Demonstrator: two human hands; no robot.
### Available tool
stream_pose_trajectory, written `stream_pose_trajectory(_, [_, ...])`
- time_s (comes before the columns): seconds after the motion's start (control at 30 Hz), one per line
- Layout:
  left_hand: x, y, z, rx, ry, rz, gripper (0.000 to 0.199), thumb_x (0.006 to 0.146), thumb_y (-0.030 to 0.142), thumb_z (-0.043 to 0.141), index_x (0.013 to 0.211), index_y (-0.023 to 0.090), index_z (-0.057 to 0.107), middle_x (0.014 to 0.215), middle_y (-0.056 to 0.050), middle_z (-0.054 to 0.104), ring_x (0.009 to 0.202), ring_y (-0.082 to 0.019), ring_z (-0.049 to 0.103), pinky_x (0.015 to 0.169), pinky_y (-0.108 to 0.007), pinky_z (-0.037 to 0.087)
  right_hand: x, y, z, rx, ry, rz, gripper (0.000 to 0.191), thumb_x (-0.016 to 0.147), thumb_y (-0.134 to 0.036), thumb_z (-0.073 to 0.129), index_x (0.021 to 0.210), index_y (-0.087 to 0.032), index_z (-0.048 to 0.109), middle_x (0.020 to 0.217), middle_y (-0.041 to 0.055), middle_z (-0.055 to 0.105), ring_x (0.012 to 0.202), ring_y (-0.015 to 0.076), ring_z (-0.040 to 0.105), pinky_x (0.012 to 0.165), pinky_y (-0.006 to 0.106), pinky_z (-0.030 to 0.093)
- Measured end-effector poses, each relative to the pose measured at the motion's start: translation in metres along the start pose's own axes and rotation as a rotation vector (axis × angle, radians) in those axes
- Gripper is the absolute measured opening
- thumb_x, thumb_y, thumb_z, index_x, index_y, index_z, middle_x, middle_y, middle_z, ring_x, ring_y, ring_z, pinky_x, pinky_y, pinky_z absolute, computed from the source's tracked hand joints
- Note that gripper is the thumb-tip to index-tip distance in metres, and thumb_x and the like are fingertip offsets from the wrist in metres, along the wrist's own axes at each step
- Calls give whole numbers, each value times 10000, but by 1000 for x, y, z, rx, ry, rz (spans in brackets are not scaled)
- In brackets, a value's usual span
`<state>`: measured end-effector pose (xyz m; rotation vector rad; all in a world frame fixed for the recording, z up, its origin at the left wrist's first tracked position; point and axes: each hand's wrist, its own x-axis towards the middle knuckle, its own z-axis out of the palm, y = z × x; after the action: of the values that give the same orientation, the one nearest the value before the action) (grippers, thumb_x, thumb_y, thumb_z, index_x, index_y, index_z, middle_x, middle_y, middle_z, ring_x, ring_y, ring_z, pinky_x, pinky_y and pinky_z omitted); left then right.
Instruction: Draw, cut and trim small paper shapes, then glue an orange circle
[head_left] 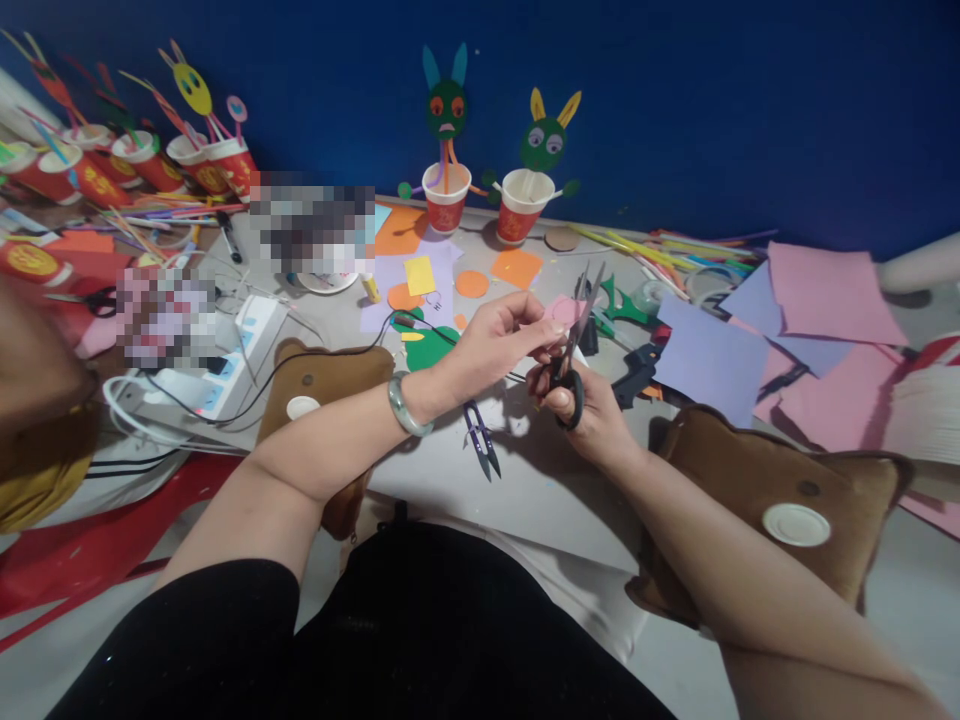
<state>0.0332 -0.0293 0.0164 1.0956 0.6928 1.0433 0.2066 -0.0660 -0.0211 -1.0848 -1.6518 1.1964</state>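
Pink paper [561, 311] is pinched between thumb and fingers of the left hand [504, 340], its forearm slanting in from the left. Fingers curled through the handles, the right hand [592, 405] grasps dark scissors [586, 308], blades pointing away from the body, at the paper's right side; whether they bite is hard to tell. The handles hide some right fingers. Left of the grip, the left wrist partly covers a green paper piece [429, 348]; farther left, pixelated patches mask things.

Craft workshop: scissors [578, 328], cup puppets [447, 118]
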Motion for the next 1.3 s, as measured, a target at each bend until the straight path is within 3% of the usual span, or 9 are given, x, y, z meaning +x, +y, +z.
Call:
stream_pose_trajectory(0.23, [0,-1,-1,4,17,-12,418,834,446,863,719,215,534,696,14,619,664,-118,575,657,-292,522,0,-3,0,-26,-10,8,689,766,-920,677,760,-239,570,752,28,605,725,204,558,671,357,499])
stream_pose_trajectory(0.6, [-1,2,0,-20,6,-6,333,876,316,814,734,192,540,699,25,620,662,-92,579,675,-264,503,0,2,0,12,2,5,687,761,-910,697,749,-234,573,736,16,568,709,189,543,642,330,472])
stream_pose_trajectory(1.3, [0,2,-1,-43,-3,10,366,817,374,880,740,184,576,710,25,639,663,-77,594,686,-248,530,-1,5,0,11,28,13,679,748,-911,707,733,-248,563,696,13,555,705,210,546,658,361,485])
